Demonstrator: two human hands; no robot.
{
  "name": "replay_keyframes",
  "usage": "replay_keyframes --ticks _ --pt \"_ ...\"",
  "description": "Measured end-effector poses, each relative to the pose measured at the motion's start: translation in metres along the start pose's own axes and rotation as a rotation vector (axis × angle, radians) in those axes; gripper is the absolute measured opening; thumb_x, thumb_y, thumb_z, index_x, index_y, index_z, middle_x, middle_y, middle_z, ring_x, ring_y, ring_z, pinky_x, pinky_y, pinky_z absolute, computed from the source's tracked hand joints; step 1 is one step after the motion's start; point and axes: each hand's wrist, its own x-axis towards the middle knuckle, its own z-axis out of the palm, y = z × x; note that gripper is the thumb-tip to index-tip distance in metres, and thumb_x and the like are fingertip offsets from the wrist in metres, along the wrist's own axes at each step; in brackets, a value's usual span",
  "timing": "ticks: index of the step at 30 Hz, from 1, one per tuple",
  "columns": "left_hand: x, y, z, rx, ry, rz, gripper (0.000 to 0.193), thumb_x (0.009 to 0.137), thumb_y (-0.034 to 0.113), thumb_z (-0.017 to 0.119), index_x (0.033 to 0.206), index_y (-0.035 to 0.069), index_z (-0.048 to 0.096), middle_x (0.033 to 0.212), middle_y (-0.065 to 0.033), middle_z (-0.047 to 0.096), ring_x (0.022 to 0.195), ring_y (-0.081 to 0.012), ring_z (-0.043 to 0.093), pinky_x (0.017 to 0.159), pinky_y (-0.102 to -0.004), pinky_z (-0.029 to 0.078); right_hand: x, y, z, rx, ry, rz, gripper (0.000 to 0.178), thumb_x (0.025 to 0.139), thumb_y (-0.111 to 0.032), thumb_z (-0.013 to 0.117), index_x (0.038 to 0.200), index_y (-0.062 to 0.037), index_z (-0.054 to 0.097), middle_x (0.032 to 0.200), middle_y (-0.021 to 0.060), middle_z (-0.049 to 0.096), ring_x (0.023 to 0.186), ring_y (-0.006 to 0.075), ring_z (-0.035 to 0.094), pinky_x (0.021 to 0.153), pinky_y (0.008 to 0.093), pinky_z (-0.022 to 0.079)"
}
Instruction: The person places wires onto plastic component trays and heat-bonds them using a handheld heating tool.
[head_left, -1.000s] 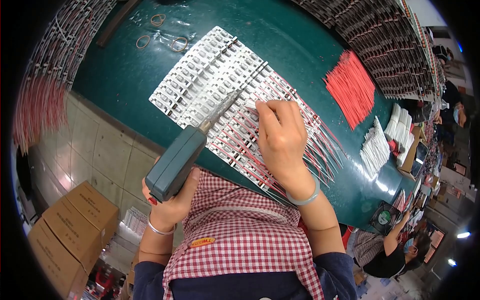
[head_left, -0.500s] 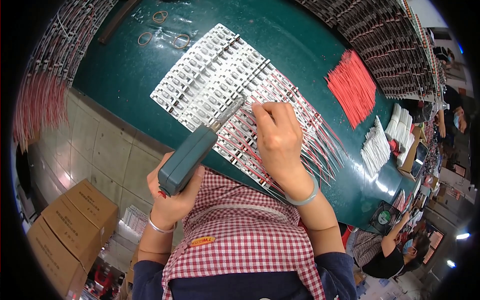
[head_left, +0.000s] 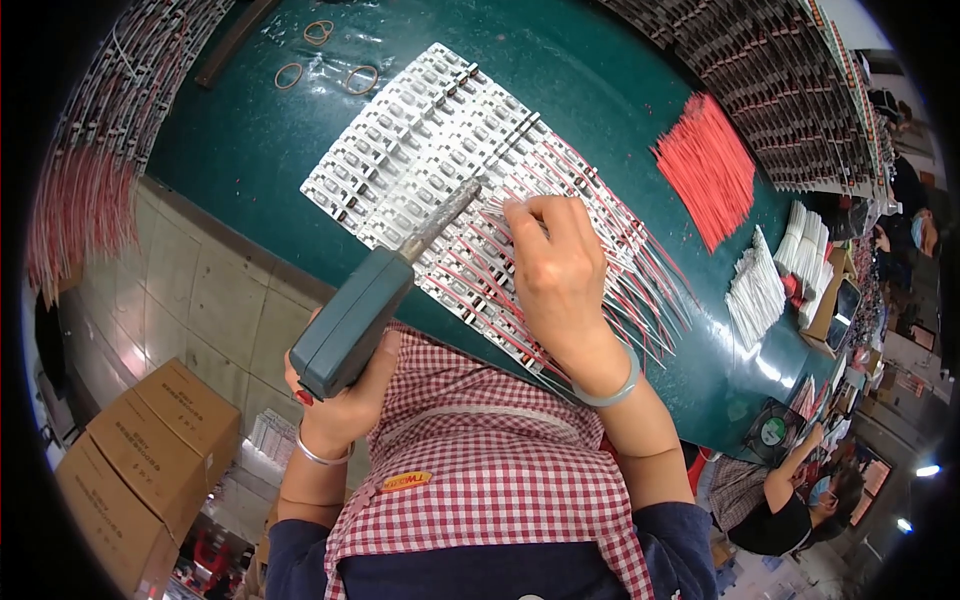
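Note:
My left hand [head_left: 352,415] is wrapped around the grip of a dark green soldering gun [head_left: 352,320]. Its long metal tip [head_left: 448,212] points up and right over a sheet of white circuit boards [head_left: 410,140], ending a little left of my right fingertips. My right hand [head_left: 560,280] is closed in a pinch above the boards, with thin white wire ends at its fingertips. Red and white wires [head_left: 655,300] fan out from the nearer rows toward the right, partly covered by that hand. The far rows of the sheet carry no wires.
Bundles of red wires [head_left: 705,170] and white wires [head_left: 757,290] lie on the green table [head_left: 570,60] to the right. Wired strips stack at far right and hang at left. Rubber bands [head_left: 362,80] lie at the back. Cardboard boxes [head_left: 165,430] stand lower left; a co-worker [head_left: 790,510] sits lower right.
My left hand has shifted the soldering gun slightly left, so its tip has come away from my right fingertips. My right hand stays nearly in place, still pinched.

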Motion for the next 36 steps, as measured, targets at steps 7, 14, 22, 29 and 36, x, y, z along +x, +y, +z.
replay_keyframes --ticks 7,14,22,29,36 --pt "-0.0047 -0.0003 -0.0014 0.005 0.043 0.013 0.021 0.079 0.003 0.079 0.099 -0.002 0.073 0.091 -0.0121 0.074 0.076 -0.0198 0.072 0.069 -0.0295 0.056 0.0007 -0.0007 0.0008 -0.017 0.012 0.002 0.03 0.068 0.005 0.064 0.098 0.0051 0.067 0.091 0.0123 0.058 0.085 0.0269 0.057 0.067 0.0351 0.05" --pt "-0.0064 0.0005 -0.0031 0.005 0.008 -0.009 0.021 0.079 0.001 0.078 0.099 -0.003 0.072 0.09 -0.0118 0.073 0.075 -0.0197 0.07 0.068 -0.0278 0.054 -0.0068 -0.0089 -0.0005 0.021 0.056 -0.005 0.03 0.07 0.004 0.065 0.1 0.004 0.067 0.091 0.0108 0.06 0.084 0.0256 0.057 0.067 0.0347 0.05" --pt "-0.0038 0.0009 -0.0016 -0.025 -0.042 0.03 0.021 0.078 -0.005 0.075 0.099 -0.005 0.07 0.091 -0.0115 0.069 0.074 -0.0171 0.066 0.066 -0.0265 0.051 -0.0067 -0.0093 0.0023 0.016 0.02 0.0 0.028 0.072 0.003 0.065 0.1 0.0034 0.068 0.091 0.0102 0.06 0.083 0.0251 0.057 0.07 0.0351 0.049" --pt "-0.0001 0.0045 -0.0007 -0.015 -0.062 0.031 0.02 0.079 -0.006 0.074 0.099 -0.004 0.07 0.089 -0.0106 0.068 0.072 -0.0167 0.065 0.065 -0.026 0.05 -0.0056 -0.0092 0.0026 0.004 0.017 -0.005 0.027 0.072 0.002 0.065 0.099 0.0033 0.068 0.09 0.0102 0.059 0.083 0.025 0.057 0.069 0.0347 0.049" --pt "-0.0049 0.0026 -0.0028 -0.012 -0.039 -0.004 0.021 0.079 -0.003 0.076 0.099 -0.004 0.07 0.088 -0.0111 0.069 0.072 -0.0169 0.066 0.065 -0.0266 0.051 -0.0052 -0.0096 0.0026 0.0 0.017 -0.013 0.027 0.072 0.002 0.065 0.099 0.0036 0.068 0.089 0.0103 0.058 0.083 0.0253 0.057 0.069 0.0352 0.049"
